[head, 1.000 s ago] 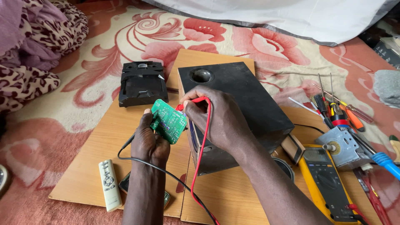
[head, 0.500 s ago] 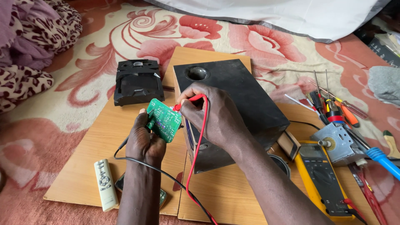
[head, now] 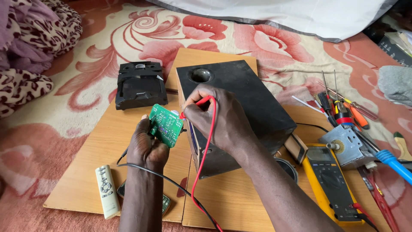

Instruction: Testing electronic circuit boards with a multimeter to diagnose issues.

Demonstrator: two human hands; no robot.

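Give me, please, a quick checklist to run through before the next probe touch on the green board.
1. Left hand grips the green board: ok.
2. Right hand holds the red probe, tip at the board: ok.
3. Black lead contact on the board: cannot tell, hidden by the left hand.
4. Red lead hangs free, unsnagged: ok.
5. Yellow meter dial setting: cannot tell, too small.
6. Meter display visible: ok, reading unreadable.

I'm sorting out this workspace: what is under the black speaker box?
The speaker box lies on light wooden boards spread over a floral carpet. Whatever sits directly beneath the box is hidden by it and by the right hand.
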